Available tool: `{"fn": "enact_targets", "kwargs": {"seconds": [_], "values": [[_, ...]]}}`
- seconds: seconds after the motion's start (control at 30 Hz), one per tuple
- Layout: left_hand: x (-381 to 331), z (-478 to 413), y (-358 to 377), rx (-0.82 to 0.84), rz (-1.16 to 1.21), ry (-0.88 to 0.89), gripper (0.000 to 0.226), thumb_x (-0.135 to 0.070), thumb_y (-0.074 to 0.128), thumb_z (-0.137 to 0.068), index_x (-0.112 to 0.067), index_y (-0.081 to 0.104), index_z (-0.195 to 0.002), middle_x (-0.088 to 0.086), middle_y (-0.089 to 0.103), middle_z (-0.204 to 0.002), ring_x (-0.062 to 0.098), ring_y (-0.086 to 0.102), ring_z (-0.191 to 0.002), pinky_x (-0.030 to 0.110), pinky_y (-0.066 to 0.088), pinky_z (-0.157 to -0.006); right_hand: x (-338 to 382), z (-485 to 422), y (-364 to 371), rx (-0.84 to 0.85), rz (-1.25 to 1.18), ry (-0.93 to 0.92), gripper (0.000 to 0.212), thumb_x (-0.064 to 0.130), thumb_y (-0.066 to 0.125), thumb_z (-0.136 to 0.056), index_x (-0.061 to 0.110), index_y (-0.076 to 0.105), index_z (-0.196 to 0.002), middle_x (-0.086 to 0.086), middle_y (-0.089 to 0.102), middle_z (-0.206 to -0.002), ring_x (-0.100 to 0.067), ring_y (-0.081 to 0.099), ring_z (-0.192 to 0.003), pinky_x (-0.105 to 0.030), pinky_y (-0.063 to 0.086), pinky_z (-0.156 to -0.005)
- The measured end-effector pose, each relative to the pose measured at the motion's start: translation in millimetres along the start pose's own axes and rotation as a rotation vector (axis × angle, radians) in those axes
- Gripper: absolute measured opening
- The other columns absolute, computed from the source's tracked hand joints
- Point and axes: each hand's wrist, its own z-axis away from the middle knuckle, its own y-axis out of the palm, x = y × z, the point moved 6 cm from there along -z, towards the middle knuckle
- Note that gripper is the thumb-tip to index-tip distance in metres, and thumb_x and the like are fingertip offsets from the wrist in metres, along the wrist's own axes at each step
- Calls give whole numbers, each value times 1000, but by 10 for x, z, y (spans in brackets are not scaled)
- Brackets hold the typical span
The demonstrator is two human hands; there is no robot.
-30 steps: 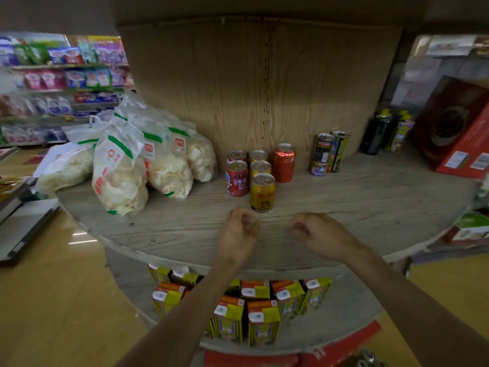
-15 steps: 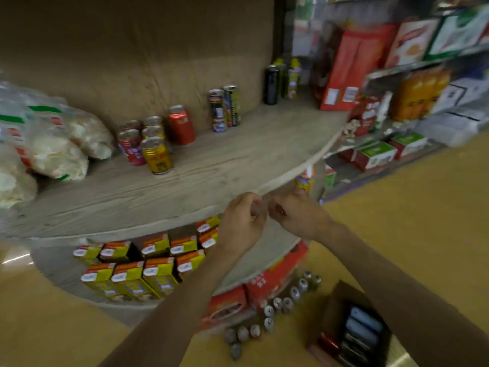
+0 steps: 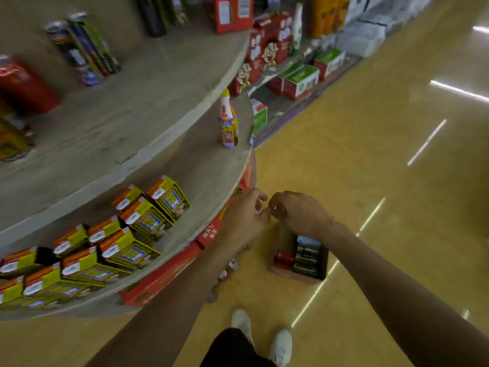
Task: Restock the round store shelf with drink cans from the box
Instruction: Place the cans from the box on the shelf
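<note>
The round wooden shelf (image 3: 148,107) curves across the upper left, with a red can (image 3: 25,88), a yellow can (image 3: 10,144) and two tall dark cans (image 3: 82,49) standing on its top tier. An open cardboard box (image 3: 300,256) with dark and red cans lying inside sits on the floor below my hands. My left hand (image 3: 242,221) and my right hand (image 3: 296,213) hover close together above the box, fingertips nearly touching, fingers curled, nothing visibly held.
Yellow and orange drink cartons (image 3: 127,234) fill the lower tier, with a small bottle (image 3: 227,123) near its edge. Several cans (image 3: 225,274) stand on the floor by the shelf base. Red boxes (image 3: 267,46) and green-topped boxes (image 3: 301,80) line the right shelving. My shoes (image 3: 264,335) stand on the yellow floor.
My view has swung down and to the right, from the top tier to the floor box. Both hands dropped from the shelf edge and stay together, now above the box.
</note>
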Motion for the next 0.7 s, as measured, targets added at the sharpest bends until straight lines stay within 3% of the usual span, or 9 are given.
{"fn": "enact_targets", "kwargs": {"seconds": [0.2,0.3,0.4,0.7], "values": [[99,-86,555,156,52,37,25,-26,65,-90,-17,65,-114,0,66,-106,18,62,-97,40,52,-85,-454,132,370,33,-20,126,34,37,42,-96,21,62,-117,-5,69,-112,-29,68,-101,-43,56,-79],[214,-127,814,255,69,18,29,-18,66,-91,-15,64,-120,-3,62,-107,15,60,-99,27,45,-80,-646,115,590,69,-45,204,24,28,54,-97,16,66,-115,-6,71,-113,-30,69,-100,-42,56,-78],[448,-230,1075,318,85,1,29,-19,68,-91,-16,63,-120,-3,61,-107,14,59,-100,22,40,-76,-822,55,853,141,-94,305,24,29,55,-98,20,67,-117,-3,71,-114,-28,68,-101,-42,56,-82],[1296,-450,2072,479,101,-93,30,-25,70,-89,-23,62,-118,-5,62,-109,13,60,-105,32,51,-87,-1441,-250,1898,167,-331,501,19,28,56,-99,29,66,-115,5,70,-112,-16,67,-101,-34,56,-79]]}}
